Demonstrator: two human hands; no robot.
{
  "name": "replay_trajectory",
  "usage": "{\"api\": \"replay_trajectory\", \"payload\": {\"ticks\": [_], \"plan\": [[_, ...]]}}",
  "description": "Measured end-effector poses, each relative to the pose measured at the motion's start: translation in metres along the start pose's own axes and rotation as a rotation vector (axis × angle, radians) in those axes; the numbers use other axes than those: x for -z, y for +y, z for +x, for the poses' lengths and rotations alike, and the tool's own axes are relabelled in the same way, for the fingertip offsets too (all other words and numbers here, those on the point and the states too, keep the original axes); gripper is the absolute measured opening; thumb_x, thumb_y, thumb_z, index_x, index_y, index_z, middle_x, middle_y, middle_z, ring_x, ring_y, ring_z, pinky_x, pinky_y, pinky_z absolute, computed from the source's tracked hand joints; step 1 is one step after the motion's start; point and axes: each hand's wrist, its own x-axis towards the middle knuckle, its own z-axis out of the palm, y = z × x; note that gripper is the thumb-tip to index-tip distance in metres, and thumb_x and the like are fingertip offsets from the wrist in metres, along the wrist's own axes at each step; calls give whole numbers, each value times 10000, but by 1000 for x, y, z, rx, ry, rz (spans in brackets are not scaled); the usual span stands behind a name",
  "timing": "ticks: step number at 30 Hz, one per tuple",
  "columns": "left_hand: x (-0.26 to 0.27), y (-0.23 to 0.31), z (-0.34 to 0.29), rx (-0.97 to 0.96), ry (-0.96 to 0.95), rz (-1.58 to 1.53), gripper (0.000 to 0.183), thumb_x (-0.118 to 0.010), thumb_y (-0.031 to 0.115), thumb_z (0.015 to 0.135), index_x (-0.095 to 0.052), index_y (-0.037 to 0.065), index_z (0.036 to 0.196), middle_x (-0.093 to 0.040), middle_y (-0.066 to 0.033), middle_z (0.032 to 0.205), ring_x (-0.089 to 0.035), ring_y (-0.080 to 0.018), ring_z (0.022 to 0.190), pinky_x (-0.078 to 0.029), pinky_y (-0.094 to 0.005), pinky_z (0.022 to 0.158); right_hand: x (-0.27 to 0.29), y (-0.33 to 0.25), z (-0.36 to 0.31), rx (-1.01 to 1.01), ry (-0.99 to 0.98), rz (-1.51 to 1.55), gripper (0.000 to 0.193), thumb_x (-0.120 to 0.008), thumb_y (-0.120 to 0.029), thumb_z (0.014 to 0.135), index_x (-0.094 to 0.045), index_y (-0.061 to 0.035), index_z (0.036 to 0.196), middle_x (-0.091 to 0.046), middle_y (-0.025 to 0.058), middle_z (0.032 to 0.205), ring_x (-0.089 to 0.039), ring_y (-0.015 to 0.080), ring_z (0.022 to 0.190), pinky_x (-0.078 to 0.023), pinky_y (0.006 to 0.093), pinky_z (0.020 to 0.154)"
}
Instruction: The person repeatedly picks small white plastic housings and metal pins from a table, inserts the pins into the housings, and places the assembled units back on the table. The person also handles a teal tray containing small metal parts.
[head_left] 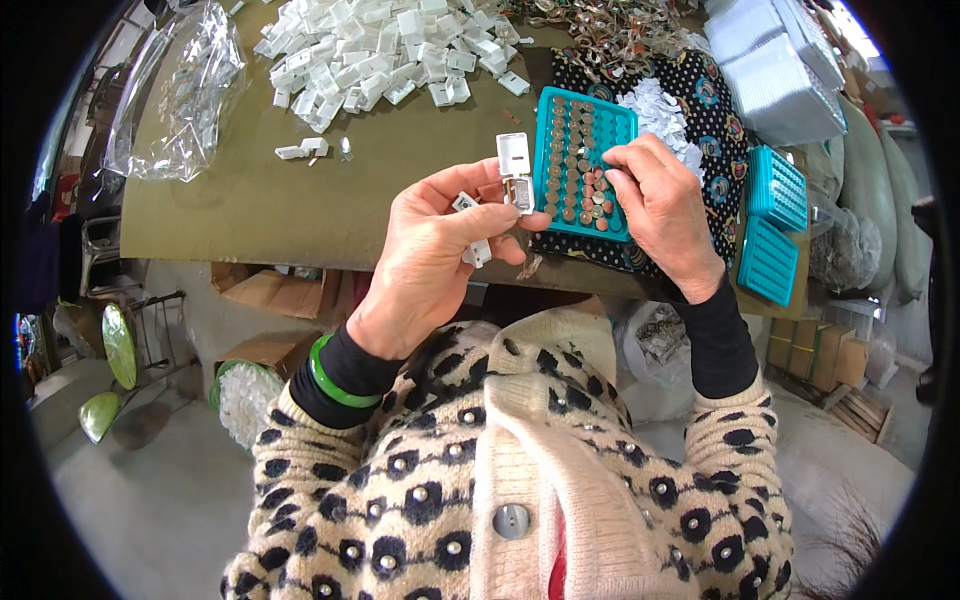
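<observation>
In my left hand (428,240) is a small white plastic case (513,152), opened out, with a metal piece showing in its lower half. Another white case (475,252) is tucked between the fingers of the same hand. Just right of it lies a teal tray (622,127) with rows of small round button cells (558,165), some silvery and some coppery. Over the tray's right side, my right hand (668,210) has thumb and forefinger drawn together; whatever is between them is too small to make out.
A heap of white plastic cases (385,50) covers the table's far middle. Loose metal parts (630,30) and small white pieces (660,115) lie on a patterned cloth (720,150). Teal trays (768,262) and white stacked trays (785,90) stand right, a clear plastic bag (180,100) left.
</observation>
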Motion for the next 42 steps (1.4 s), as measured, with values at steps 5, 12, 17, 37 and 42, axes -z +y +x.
{"api": "replay_trajectory", "payload": {"ticks": [5,12,17,37,42], "plan": [[0,-1,1,44,23,12,319,-663,-33,866,-629,-34,1184,-661,-85,925,-725,-227,890,-514,-203,501,-3,-2,-1,20,19,28,129,-632,23,839,-635,-7,965,-573,110,884,-624,291,753,-507,388,666],[-5,-6,3,-17,35,50,331,-664,-37,866,-620,-31,1194,-651,-78,914,-724,-245,918,-503,-211,494,-3,3,2,80,-60,29,103,-634,15,841,-620,-12,940,-564,109,867,-623,289,742,-502,388,643],[-6,-7,3,-40,49,75,331,-673,-49,853,-624,-37,1180,-639,-77,901,-729,-266,887,-510,-224,496,1,0,7,62,-86,43,77,-640,-1,839,-579,-18,883,-563,104,851,-616,287,730,-493,388,628],[-3,-7,-2,-10,108,157,321,-683,-84,825,-639,-52,1141,-636,-58,855,-720,-179,761,-505,-206,478,-30,-62,4,116,172,107,217,-684,83,801,-637,3,997,-610,124,917,-642,267,791,-532,343,654],[-3,-7,-4,-19,94,135,309,-679,-83,836,-634,-53,1140,-642,-70,875,-725,-186,768,-500,-200,474,-34,-68,6,40,227,202,175,-696,70,811,-638,-12,954,-633,103,887,-644,243,777,-524,321,673]]}}
